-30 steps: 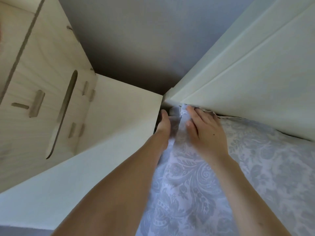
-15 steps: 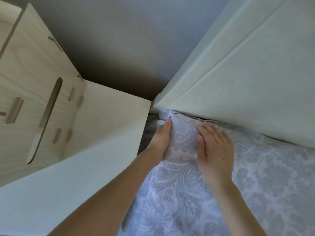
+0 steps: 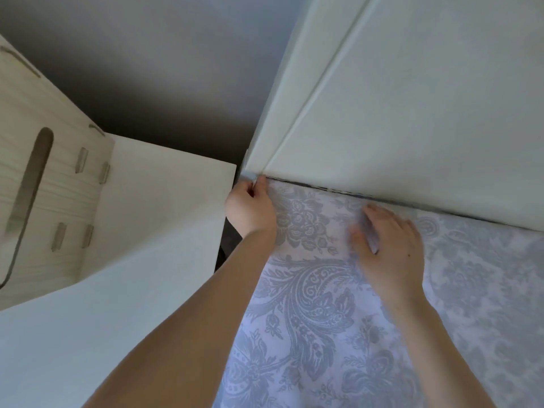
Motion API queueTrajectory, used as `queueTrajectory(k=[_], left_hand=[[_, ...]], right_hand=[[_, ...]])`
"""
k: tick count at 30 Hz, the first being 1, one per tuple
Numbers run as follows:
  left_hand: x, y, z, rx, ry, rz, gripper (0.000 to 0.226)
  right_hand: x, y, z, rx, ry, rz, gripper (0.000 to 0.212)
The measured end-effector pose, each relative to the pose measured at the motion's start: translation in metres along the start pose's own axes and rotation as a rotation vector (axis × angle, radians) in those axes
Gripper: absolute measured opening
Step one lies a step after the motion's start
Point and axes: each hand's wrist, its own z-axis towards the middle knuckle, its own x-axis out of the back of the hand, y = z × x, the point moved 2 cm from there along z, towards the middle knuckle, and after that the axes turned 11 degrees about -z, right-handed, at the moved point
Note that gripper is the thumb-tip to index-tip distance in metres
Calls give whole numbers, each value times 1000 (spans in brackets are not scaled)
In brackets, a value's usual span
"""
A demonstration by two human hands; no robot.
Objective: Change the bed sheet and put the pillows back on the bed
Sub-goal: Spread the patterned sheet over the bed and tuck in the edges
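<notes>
cabinet [image 3: 59, 201]: pale wood with slot cut-outs, far left. A white board [image 3: 153, 231] just right of it reaches the bed corner.
wall [image 3: 162, 69]: grey, far, between cabinet and headboard.
gap [image 3: 226, 240]: narrow dark slot between the board and the bed edge.
left hand [image 3: 250, 209]: at the far-left corner of the bed, fingers curled, pinching the sheet corner right at the foot of the headboard.
sheet [image 3: 309, 304]: grey-white paisley print, spread over the bed, fills the near right of the view. It lies mostly flat between the hands. Its far edge runs along the seam under the headboard.
right hand [image 3: 391, 248]: palm down on the sheet, fingers straight, near the headboard seam, right of the left hand. It is blurred and grips nothing.
headboard [image 3: 412, 113]: white, panelled, upright, far right.
handling: judged to be light, soft, limp cloth. It should bunch and slide easily and is not fragile. Cannot tell if the hem is elastic; if it is, the corner may spring back off.
grip: pinch at the corner or hem, not mid-cloth. Use a flat palm to hold it down or smooth it. The corner between board and headboard leaves little finger room.
</notes>
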Motion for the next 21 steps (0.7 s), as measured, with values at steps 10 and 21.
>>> queueTrajectory(k=[10,21], left_hand=[[16,-8,-5,203,-71,26,34],[23,-43,-16,591,-386,-169,98]], right_hand=[[-8,-53,29,316,68,210,44],[-25,-96,39,384,-29,-38,42]])
